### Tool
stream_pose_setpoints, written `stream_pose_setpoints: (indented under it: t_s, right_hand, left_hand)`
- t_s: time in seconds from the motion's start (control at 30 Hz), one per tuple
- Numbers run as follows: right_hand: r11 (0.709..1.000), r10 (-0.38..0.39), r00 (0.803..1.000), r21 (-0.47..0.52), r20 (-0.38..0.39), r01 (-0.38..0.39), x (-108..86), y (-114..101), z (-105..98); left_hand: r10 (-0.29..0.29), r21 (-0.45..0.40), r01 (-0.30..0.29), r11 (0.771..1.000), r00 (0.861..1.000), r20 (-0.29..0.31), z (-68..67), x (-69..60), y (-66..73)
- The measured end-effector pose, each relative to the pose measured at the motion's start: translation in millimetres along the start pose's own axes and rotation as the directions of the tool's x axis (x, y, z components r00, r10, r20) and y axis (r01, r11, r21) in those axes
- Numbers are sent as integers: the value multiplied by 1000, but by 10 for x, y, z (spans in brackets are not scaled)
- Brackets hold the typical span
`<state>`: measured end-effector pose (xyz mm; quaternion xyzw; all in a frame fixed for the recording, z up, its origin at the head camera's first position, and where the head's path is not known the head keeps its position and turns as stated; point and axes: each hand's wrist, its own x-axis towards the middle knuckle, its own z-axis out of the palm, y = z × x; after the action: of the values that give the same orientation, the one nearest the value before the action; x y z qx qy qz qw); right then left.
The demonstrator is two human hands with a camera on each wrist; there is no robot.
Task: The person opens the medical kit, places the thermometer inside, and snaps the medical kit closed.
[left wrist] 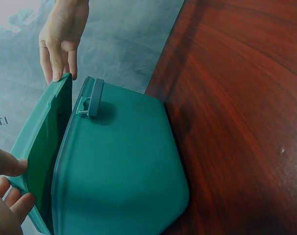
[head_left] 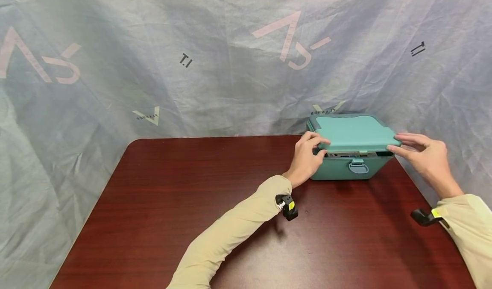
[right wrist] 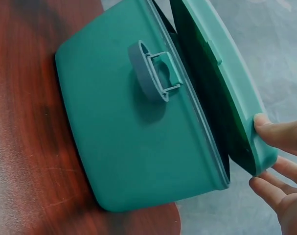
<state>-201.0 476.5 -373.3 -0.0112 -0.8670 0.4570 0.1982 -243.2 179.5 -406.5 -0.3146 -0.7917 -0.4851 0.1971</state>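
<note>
A teal storage box (head_left: 336, 169) stands near the table's far right corner, its lid (head_left: 353, 133) raised a little above the front rim. With thumb and fingers, my left hand (head_left: 307, 157) pinches the lid's front left corner. At the opposite front corner, my right hand (head_left: 431, 158) holds the lid between thumb and fingers, as the right wrist view also shows. A latch (right wrist: 155, 73) hangs unfastened on the front wall. Through the narrow gap, some contents appear in the head view, too small to make out.
The dark red wooden table (head_left: 173, 203) reaches left and toward me. Grey printed cloth (head_left: 215, 88) hangs behind the table and along both sides, close to the box's back and right. A black wrist camera mount (head_left: 288, 207) sits on each sleeve.
</note>
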Motion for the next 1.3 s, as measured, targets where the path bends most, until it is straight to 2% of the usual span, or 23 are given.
stream_pose_setpoints:
  t_s: [0.17, 0.3, 0.5, 0.6, 0.7, 0.87, 0.97, 1.13, 1.3]
  right_hand:
    - [1000, 15, 1000, -6, 15, -15, -35, 23, 30]
    - [999, 19, 999, -48, 40, -17, -48, 59, 55]
    - [997, -36, 996, -66, 81, 41, -52, 122, 99]
    - [997, -61, 994, -46, 89, 66, -59, 169, 127]
    - [996, -82, 993, -9, 86, 83, -67, 229, 159]
    - [991, -126, 990, 49, 58, 123, -71, 288, 211]
    - [988, -135, 990, 86, 46, 131, -85, 306, 214]
    - [985, -146, 989, 100, 21, 143, -101, 333, 192]
    - [983, -161, 987, 88, 4, 160, -80, 342, 209]
  left_hand:
    - [8, 25, -8, 1000, 1000, 1, 19, -56, -30]
    - [8, 34, -8, 999, 1000, 6, 39, -104, -63]
    - [12, 45, -13, 999, 1000, 8, 58, -162, -86]
    - [24, 49, -23, 999, 1000, -20, 75, -210, -95]
    - [29, 30, -27, 999, 996, -79, 119, -296, -104]
    - [29, -32, -35, 999, 986, -164, 285, -453, -126]
    - [5, -83, -17, 996, 990, -144, 424, -504, -108]
    - [-50, -130, 39, 991, 996, -79, 652, -504, -36]
    - [-142, -162, 130, 978, 988, -62, 833, -467, -10]
